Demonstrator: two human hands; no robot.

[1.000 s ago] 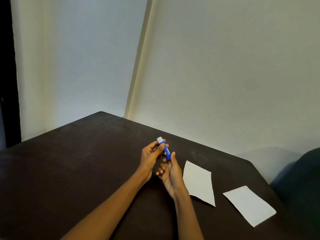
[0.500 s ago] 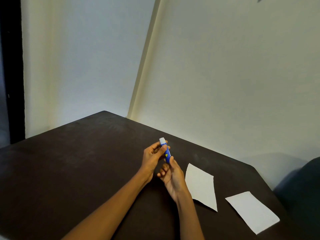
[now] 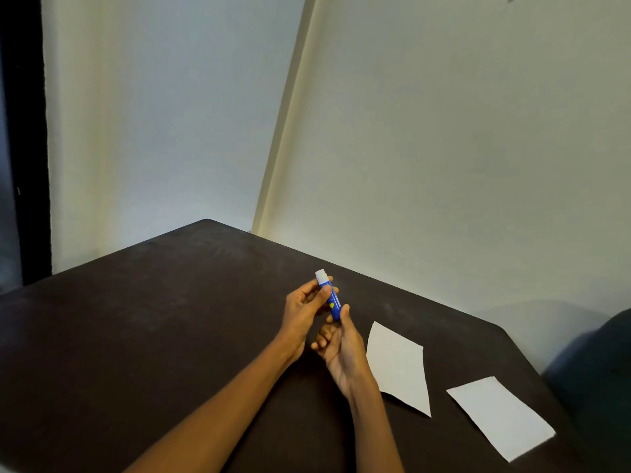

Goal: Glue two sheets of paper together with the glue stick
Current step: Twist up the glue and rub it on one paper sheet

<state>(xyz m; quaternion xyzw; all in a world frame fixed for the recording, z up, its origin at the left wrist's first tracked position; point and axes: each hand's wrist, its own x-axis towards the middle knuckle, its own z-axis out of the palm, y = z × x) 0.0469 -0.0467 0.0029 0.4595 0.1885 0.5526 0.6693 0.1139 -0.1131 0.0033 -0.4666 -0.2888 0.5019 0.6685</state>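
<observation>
Both hands hold the glue stick (image 3: pixel 330 297) above the dark table (image 3: pixel 136 336). The left hand (image 3: pixel 305 310) curls around its upper part, thumb and fingers pinched just below the white end (image 3: pixel 321 275). The right hand (image 3: pixel 341 349) grips the lower end, thumb pressed along the blue barrel. The stick tilts, white end up and away. A small yellow mark shows on the barrel; any lettering is too small to read. Two paper sheets lie flat to the right, apart from each other: the near sheet (image 3: pixel 399 367) just beside the right wrist, the far sheet (image 3: pixel 500 416) close to the table's right edge. Bare tabletop spreads to the left.
</observation>
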